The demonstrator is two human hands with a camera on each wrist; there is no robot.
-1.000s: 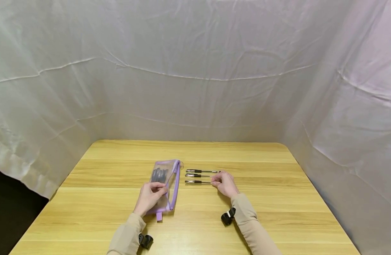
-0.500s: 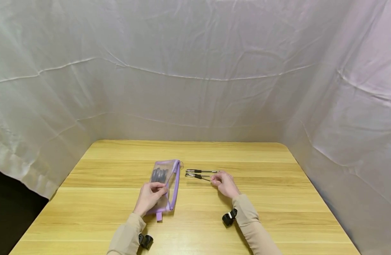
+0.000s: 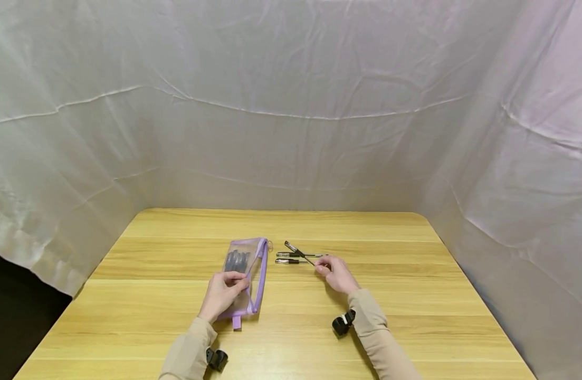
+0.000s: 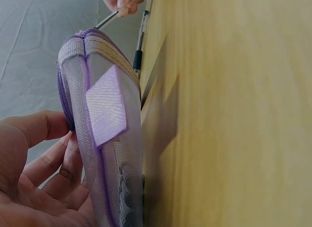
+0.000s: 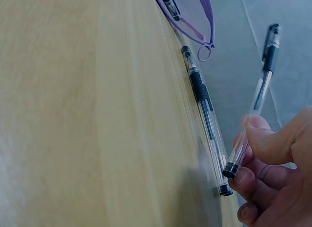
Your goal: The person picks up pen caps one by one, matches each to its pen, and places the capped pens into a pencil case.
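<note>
My left hand [image 3: 221,294] pinches the open edge of a see-through mesh pencil pouch with purple trim [image 3: 261,287]. Several dark pens [image 3: 237,260] show through its mesh. In the left wrist view, the pouch's purple tab [image 4: 108,106] faces the camera, and thumb and fingers grip the zipped edge. My right hand [image 3: 337,274] holds a clear gel pen with a black grip [image 5: 258,95] near its rear end, raised and slanted above the table, its cap pointing up. Two similar pens [image 3: 286,261] lie side by side beneath it, right of the pouch.
The wood-grain table [image 3: 366,338] ends at a pale fabric curtain [image 3: 291,158] behind and on both sides. A small metal ring [image 5: 204,53] hangs from the pouch's zip end. Black wrist cameras [image 3: 340,323] sit on both sleeves.
The nearest of three pens on the table has been lifted by my right hand, its capped end swinging up and away over the other two. My left hand and the pouch stay put.
</note>
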